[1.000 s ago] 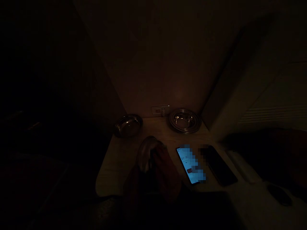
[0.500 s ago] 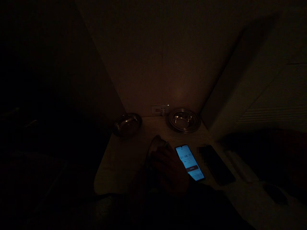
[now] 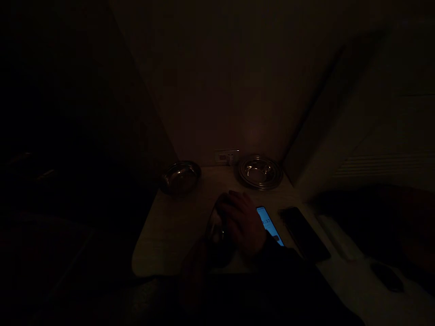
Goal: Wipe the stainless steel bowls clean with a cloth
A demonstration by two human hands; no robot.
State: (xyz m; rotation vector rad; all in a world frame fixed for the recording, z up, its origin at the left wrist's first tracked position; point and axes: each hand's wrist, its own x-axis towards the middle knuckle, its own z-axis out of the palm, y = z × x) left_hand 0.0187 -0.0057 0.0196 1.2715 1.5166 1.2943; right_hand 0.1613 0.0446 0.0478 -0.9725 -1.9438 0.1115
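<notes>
In deep shadow near the front of the table, a shiny metal bowl (image 3: 215, 226) is held tilted between my two hands. My left hand (image 3: 193, 271) grips its lower left edge, though the fingers are mostly lost in the dark. Bent over the upper right rim are the fingers of my right hand (image 3: 243, 222). Whether a cloth or anything else lies under them cannot be seen. A lit phone (image 3: 269, 225) showing a timer lies just right of that hand, which covers part of it.
Toward the wall stand a metal dish (image 3: 181, 176) on the left and several stacked metal plates (image 3: 261, 173) on the right. A wall socket (image 3: 226, 156) sits between them. A dark phone (image 3: 307, 235) and a small dark object (image 3: 387, 277) lie to the right on the table (image 3: 163, 240).
My right hand has shifted up and right along the bowl's rim, uncovering more of its shiny inside. It now hides more of the lit phone. My left hand stays low on the left.
</notes>
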